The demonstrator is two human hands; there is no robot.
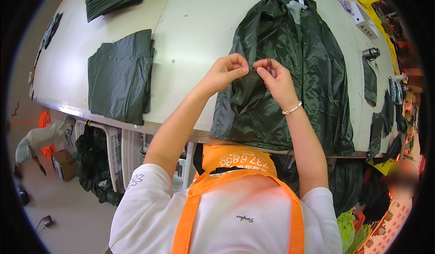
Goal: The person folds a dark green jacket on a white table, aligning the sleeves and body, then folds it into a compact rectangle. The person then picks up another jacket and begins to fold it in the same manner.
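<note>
Dark green, slick-looking jacket (pixel 317 86) lies spread on the pale surface (pixel 190 36), collar toward the far side, hem right at the near edge. Left hand (pixel 232 70) and right hand (pixel 275 78) come close together over its left half, thumb and fingers of each pinching a short, narrow edge of the fabric, with just a small gap between the two grips. Something thin and dark shows by the right fingers, too small to tell what.

For a hold like that, I'd say keep both pinches level and pull evenly, cause slippery stuff probably slides out if one side tugs harder. Short span is smart imo, easier to keep straight. I'd also let the rest of the jacket lie flat so its weight doesn't drag, and make sure only the layer you want gets caught. Bracelet (pixel 292 108) on the right wrist could maybe snag, so watch that.

As for the place: a folded dark green stack (pixel 118 77) sits to the left, another bundle (pixel 117 0) beyond it, and a white box (pixel 364 21) over on the right. Lower left there's a white basket (pixel 114 154), a cardboard box (pixel 64 165) on the floor (pixel 81 227), and a person (pixel 43 138) bending over.
</note>
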